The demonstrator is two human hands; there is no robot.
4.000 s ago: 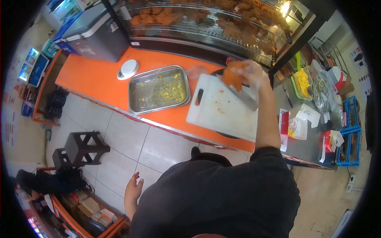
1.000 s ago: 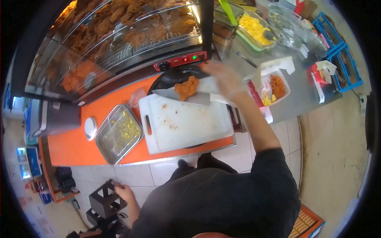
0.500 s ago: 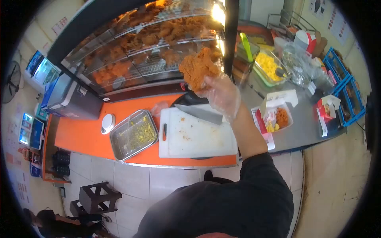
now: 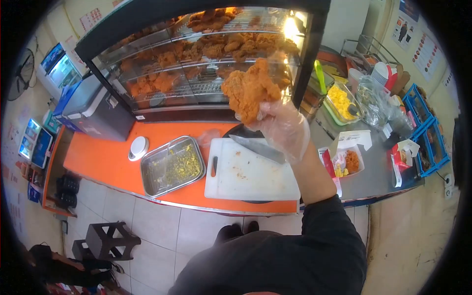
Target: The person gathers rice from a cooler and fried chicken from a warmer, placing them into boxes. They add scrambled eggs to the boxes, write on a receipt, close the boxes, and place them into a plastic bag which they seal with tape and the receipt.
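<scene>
My right hand [image 4: 284, 127], in a clear plastic glove, grips a large piece of fried chicken [image 4: 250, 91] and holds it up in front of the glass display case [image 4: 196, 112]. Under the raised hand lies a white cutting board [image 4: 250, 177] with crumbs on it. A knife [image 4: 258, 148] rests along the board's far edge, its handle hidden behind my hand and wrist. Left of the board sits a metal tray [image 4: 169, 172] holding yellow-green bits. My left hand is out of sight.
Fried chicken fills the case's racks. Right on the grey counter stand an open meal box [image 4: 355, 153], a smaller box [image 4: 404, 153], a yellow-food container [image 4: 339, 102] and blue baskets [image 4: 427, 125]. A white lid [image 4: 139, 146] and grey cooler [image 4: 101, 110] are left. Stools [image 4: 110, 241] and a person [image 4: 59, 268] are behind.
The view has shifted, so the case and counter sit differently in the frame. My right hand still grips the fried chicken, which now appears turned, showing a broader side.
</scene>
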